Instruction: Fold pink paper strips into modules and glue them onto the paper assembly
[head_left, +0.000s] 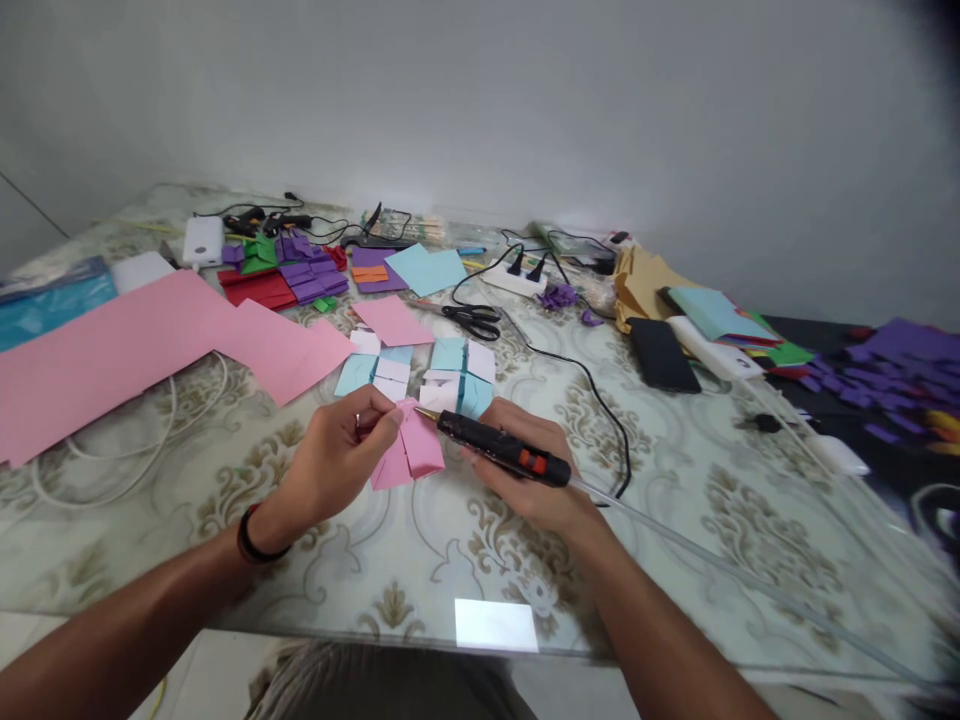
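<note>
While the left hand (334,450) pinches some folded pink paper (425,452), kinda squarish with a middle slit, by blue-and-white squares (448,355), the right hand's (531,500) wrapped round a glue gun (491,443).

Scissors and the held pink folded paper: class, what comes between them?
Head view: between the scissors and pink folded paper come a blue-and-white folded paper and the glue gun's tip.
</note>
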